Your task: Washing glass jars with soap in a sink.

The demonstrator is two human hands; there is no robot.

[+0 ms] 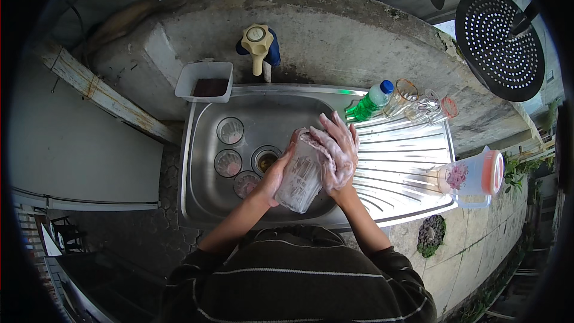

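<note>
My left hand [277,178] grips a clear ribbed glass or plastic container [299,179], tilted above the sink basin and streaked with suds. Thick white foam coats my right hand [338,157], whose fingers are spread along the container's right side. Under that palm a foamy, pinkish scrubber [319,144] is pressed against the container; foam hides most of it, so its exact kind is unclear. Left of the drain [267,160], several drinking glasses stand in the stainless steel sink [287,112], among them one glass [230,130] at the back and another [228,163] in front.
Behind the sink is a tap [257,47] with a cream handle. A plastic tub [204,81] holding dark liquid sits at the back left corner. On the ribbed drainboard [403,148] are a green bottle [371,104], several glasses [400,98] and a lidded pitcher [471,174] at its right end.
</note>
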